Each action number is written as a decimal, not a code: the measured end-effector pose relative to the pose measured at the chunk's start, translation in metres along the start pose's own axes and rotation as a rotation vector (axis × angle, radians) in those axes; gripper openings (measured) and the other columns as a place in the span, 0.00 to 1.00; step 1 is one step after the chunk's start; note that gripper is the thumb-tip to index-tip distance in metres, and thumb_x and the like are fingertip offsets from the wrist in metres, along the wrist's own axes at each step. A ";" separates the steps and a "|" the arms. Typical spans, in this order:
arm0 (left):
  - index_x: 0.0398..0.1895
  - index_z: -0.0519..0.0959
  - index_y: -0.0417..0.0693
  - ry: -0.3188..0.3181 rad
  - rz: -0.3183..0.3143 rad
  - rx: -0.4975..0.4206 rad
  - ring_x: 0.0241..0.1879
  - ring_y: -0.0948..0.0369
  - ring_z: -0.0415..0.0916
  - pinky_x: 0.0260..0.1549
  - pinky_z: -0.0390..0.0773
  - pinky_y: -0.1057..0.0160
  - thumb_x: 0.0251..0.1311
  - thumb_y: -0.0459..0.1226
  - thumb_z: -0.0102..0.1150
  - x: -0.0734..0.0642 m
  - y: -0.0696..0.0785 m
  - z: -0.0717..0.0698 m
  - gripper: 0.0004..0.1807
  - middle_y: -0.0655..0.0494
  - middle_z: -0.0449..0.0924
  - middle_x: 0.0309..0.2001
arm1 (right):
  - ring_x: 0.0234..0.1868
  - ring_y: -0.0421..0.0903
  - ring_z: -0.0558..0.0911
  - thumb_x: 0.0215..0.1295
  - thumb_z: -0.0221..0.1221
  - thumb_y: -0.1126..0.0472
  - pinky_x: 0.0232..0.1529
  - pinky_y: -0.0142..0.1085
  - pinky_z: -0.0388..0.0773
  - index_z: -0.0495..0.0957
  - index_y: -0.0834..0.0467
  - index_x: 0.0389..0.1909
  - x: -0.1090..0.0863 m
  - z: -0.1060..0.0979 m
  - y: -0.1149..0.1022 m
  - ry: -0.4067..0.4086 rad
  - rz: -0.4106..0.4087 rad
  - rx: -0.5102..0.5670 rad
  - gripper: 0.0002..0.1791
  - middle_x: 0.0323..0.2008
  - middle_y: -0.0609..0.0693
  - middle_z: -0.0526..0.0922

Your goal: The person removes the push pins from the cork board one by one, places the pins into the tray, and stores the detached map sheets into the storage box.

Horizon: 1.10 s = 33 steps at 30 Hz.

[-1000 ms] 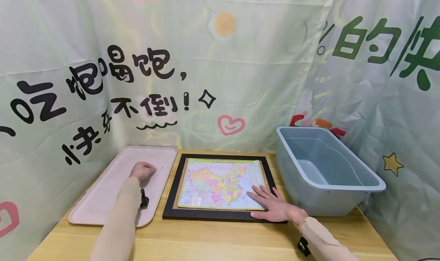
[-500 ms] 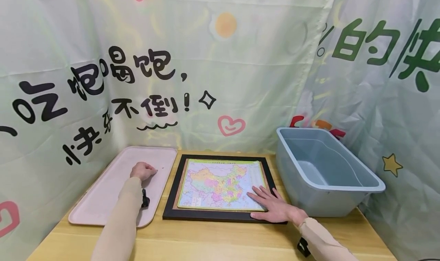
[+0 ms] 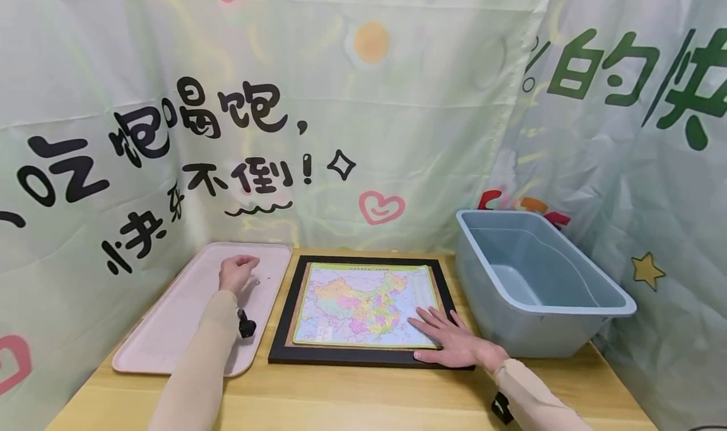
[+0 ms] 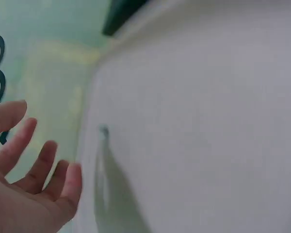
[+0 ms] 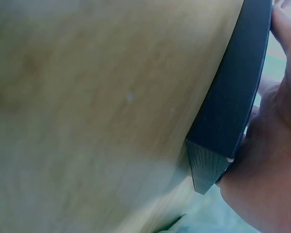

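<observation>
My left hand (image 3: 237, 273) hovers over the pink tray (image 3: 165, 330), its fingers loosely curved. In the left wrist view, the fingers (image 4: 44, 160) stand apart with nothing visible between them. Just below that hand, a tiny shiny thing (image 3: 257, 283) lies on the tray, too small to identify. Beside it is a small dark speck (image 3: 269, 278). My right hand (image 3: 454, 342) rests with spread fingers across the lower right corner of a black frame (image 3: 363, 356). Its fingertips touch a colourful map (image 3: 363, 305) lying inside the frame on a brown backing. Part of that corner is hidden under the palm.
A deep blue-grey plastic bin (image 3: 528, 317) stands right of the frame, close to my right hand. Tray, frame and bin share a wooden table (image 3: 318, 393). Printed fabric curtains (image 3: 431, 134) enclose the back and sides.
My left hand has lifted off the tray, slightly up and away from me. The tiny shiny thing now shows where its fingertips were. The right hand, frame and map have stayed put.
</observation>
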State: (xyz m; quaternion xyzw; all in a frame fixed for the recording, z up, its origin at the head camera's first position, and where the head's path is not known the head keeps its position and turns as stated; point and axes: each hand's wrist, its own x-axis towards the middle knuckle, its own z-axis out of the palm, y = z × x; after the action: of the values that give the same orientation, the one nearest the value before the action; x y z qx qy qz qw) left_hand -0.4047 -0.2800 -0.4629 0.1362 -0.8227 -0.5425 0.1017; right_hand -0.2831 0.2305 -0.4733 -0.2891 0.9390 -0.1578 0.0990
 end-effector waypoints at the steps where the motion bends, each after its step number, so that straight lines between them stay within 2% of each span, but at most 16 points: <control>1: 0.55 0.77 0.36 -0.014 -0.015 -0.042 0.53 0.48 0.75 0.49 0.75 0.54 0.67 0.45 0.58 0.000 0.003 0.003 0.23 0.39 0.78 0.55 | 0.78 0.60 0.45 0.67 0.49 0.31 0.69 0.67 0.33 0.55 0.45 0.76 0.000 0.000 0.000 0.000 -0.001 0.001 0.41 0.78 0.52 0.49; 3: 0.59 0.75 0.36 -0.066 -0.061 -0.127 0.56 0.49 0.75 0.50 0.77 0.55 0.68 0.47 0.58 -0.002 0.007 0.009 0.26 0.40 0.76 0.58 | 0.78 0.60 0.44 0.67 0.49 0.31 0.69 0.67 0.33 0.55 0.45 0.76 0.000 -0.001 -0.001 -0.003 -0.002 0.008 0.42 0.78 0.52 0.48; 6: 0.65 0.69 0.34 -0.161 -0.113 -0.223 0.59 0.47 0.75 0.54 0.79 0.55 0.69 0.46 0.57 -0.008 0.011 0.018 0.29 0.36 0.72 0.63 | 0.78 0.60 0.44 0.67 0.49 0.31 0.69 0.67 0.32 0.55 0.46 0.76 -0.001 0.000 -0.002 -0.010 -0.004 0.014 0.42 0.78 0.53 0.48; 10: 0.65 0.67 0.30 -0.260 -0.122 -0.250 0.55 0.48 0.79 0.53 0.80 0.58 0.70 0.42 0.56 -0.015 0.017 0.028 0.29 0.32 0.71 0.63 | 0.78 0.60 0.45 0.67 0.49 0.31 0.69 0.67 0.33 0.55 0.45 0.76 -0.001 0.001 -0.002 -0.011 -0.004 0.009 0.42 0.78 0.53 0.49; 16: 0.61 0.68 0.24 -0.365 -0.101 -0.214 0.37 0.60 0.84 0.42 0.83 0.64 0.69 0.33 0.55 -0.024 0.024 0.042 0.24 0.31 0.79 0.53 | 0.78 0.61 0.45 0.67 0.50 0.32 0.69 0.68 0.33 0.55 0.46 0.76 0.000 0.001 0.001 0.002 -0.013 0.002 0.41 0.78 0.53 0.49; 19: 0.60 0.68 0.23 -0.397 -0.114 -0.211 0.35 0.62 0.83 0.41 0.84 0.64 0.67 0.31 0.56 -0.030 0.026 0.048 0.23 0.32 0.81 0.50 | 0.78 0.61 0.46 0.67 0.50 0.32 0.69 0.68 0.34 0.56 0.46 0.76 0.000 0.001 0.002 0.016 -0.015 -0.011 0.41 0.78 0.53 0.50; 24: 0.61 0.68 0.23 -0.429 -0.130 -0.174 0.38 0.59 0.85 0.46 0.83 0.59 0.67 0.32 0.57 -0.038 0.030 0.053 0.24 0.34 0.82 0.50 | 0.77 0.60 0.49 0.65 0.52 0.30 0.69 0.69 0.38 0.59 0.46 0.75 0.002 0.001 0.000 0.036 -0.005 -0.030 0.42 0.77 0.53 0.53; 30: 0.55 0.72 0.22 -0.422 -0.051 -0.082 0.40 0.54 0.84 0.48 0.83 0.56 0.65 0.30 0.58 -0.048 0.033 0.059 0.20 0.31 0.80 0.49 | 0.75 0.63 0.57 0.64 0.54 0.31 0.67 0.70 0.47 0.66 0.49 0.71 0.005 -0.004 0.000 0.088 -0.031 -0.060 0.40 0.74 0.56 0.61; 33: 0.48 0.77 0.25 -0.406 -0.008 0.009 0.37 0.55 0.84 0.42 0.84 0.58 0.64 0.30 0.59 -0.054 0.038 0.060 0.15 0.37 0.82 0.43 | 0.71 0.65 0.63 0.65 0.56 0.34 0.65 0.67 0.56 0.70 0.54 0.68 0.007 -0.008 -0.003 0.123 -0.080 -0.081 0.38 0.70 0.61 0.66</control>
State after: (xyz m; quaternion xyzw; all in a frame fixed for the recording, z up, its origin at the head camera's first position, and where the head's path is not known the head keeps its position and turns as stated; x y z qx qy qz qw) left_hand -0.3768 -0.1956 -0.4528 0.0278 -0.8283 -0.5554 -0.0692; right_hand -0.2893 0.2264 -0.4650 -0.3200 0.9366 -0.1410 0.0231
